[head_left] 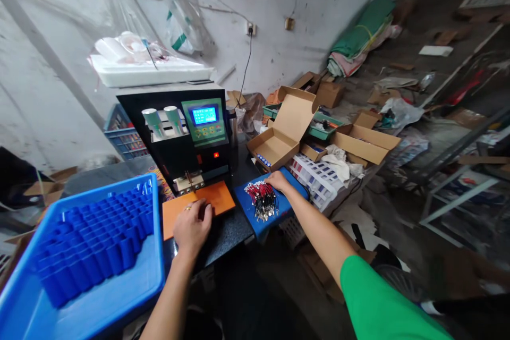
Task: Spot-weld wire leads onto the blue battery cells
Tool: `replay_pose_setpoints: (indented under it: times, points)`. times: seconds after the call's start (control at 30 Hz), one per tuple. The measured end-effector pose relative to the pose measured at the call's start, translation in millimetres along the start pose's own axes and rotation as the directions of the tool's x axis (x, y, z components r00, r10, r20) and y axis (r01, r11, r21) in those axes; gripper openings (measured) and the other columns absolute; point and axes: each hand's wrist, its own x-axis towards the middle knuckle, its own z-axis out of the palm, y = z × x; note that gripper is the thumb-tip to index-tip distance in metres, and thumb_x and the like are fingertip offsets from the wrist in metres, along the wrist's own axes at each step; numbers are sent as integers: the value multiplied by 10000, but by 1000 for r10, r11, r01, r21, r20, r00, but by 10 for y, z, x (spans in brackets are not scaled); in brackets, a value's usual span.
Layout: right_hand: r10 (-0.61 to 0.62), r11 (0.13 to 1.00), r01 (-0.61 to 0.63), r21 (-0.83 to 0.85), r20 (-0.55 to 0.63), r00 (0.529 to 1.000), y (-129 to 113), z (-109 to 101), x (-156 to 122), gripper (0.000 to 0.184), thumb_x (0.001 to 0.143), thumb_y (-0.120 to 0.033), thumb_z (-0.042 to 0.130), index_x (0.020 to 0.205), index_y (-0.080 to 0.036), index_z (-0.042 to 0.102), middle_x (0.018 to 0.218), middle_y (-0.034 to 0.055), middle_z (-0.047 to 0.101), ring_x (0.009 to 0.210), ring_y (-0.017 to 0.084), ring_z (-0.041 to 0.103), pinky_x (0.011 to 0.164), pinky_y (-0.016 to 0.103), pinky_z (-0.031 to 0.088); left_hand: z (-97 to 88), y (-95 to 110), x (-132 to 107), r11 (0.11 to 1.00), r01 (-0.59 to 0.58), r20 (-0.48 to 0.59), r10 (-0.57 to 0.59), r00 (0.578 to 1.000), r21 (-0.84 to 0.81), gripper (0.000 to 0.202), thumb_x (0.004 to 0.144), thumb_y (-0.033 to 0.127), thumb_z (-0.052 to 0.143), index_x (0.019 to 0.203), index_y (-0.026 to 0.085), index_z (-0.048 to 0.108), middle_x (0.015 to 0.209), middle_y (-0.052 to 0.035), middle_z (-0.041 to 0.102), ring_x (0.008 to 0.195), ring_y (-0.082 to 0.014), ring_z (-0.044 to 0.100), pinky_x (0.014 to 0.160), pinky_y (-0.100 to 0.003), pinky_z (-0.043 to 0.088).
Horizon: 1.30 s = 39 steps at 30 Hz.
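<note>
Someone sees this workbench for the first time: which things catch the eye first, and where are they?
The blue tray at lower left, packed with upright blue cylinders, stands out first. Behind the left hand, which rests on an orange board, a black machine shows a lit blue screen. The right hand touches a bundle of red and black wires on a blue pad.

**Green sleeve, one ring**

A bright green short sleeve (pixel 382 303) covers the right upper arm at 5 o'clock. Its cloth is plain and smooth, and its hem ends above the elbow. Both forearms are bare down to the wrists. The left grip (pixel 191 226), at 7 o'clock, wears a small shiny ring (pixel 187 208) on one finger.
</note>
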Motion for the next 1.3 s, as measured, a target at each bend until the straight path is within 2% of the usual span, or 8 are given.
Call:
replay_pose_setpoints:
  times: [0.23,0.33,0.7,0.83,0.97,1.1,1.2,1.3]
  points:
    - [5,986,14,167,-115,993,110,-21,-99,297,774,-416,547,683,-149,641,480,-46,483,477,119,458,496,226,367,-24,8,11,999,21,17,-20,1000,-40,352,906,461,510,1051,204,703,955,-78,744,872,-245,666,705,-320,416]
    - [-39,950,99,296,-204,978,86,-78,-126,336,782,-466,531,763,-155,657,525,-39,512,499,125,472,504,226,389,-32,11,14,998,29,25,-28,999,-63,349,902,462,513,1046,208,705,956,-73,743,870,-240,668,706,-316,425]
    - [-223,761,426,489,-420,880,-458,-326,-332,385,847,-543,560,891,-172,652,738,14,630,627,136,549,640,254,492,-74,-54,47,953,131,136,-96,986,-272,389,851,495,561,1065,202,701,997,-74,752,888,-226,694,779,-327,510]
    - [-243,665,454,594,-403,882,-662,-235,-515,364,829,-542,617,861,-181,659,737,11,634,659,139,574,670,266,505,-193,115,-32,839,220,139,-173,975,-498,464,834,537,576,1089,167,692,984,-94,750,821,-209,689,773,-345,544]
    - [-230,544,384,746,-308,923,-848,29,-799,300,809,-493,661,810,-193,653,719,1,623,647,129,576,663,266,508,-354,496,-184,712,259,158,-207,965,-653,431,814,543,632,1026,178,724,1004,-94,753,865,-211,691,816,-356,553]
    - [-268,414,246,877,-141,953,-993,335,-1134,263,794,-464,695,819,-206,653,714,-4,618,644,126,580,648,261,507,-385,767,-296,477,430,384,-196,902,-767,456,736,541,728,1018,182,729,974,-96,763,924,-232,709,850,-359,558]
    - [-294,411,179,894,-55,954,-1041,479,-1308,269,793,-468,700,815,-206,645,716,-3,616,655,132,582,657,266,506,-352,763,-362,325,562,525,-200,827,-761,505,637,515,807,983,154,735,846,-100,763,802,-228,712,725,-338,560]
    - [-319,484,208,850,-50,947,-1040,549,-1387,279,791,-476,698,801,-202,647,710,-3,613,664,136,575,673,271,499,-362,666,-437,294,578,501,-300,812,-761,462,620,495,817,913,146,737,782,-94,757,707,-204,692,643,-316,536]
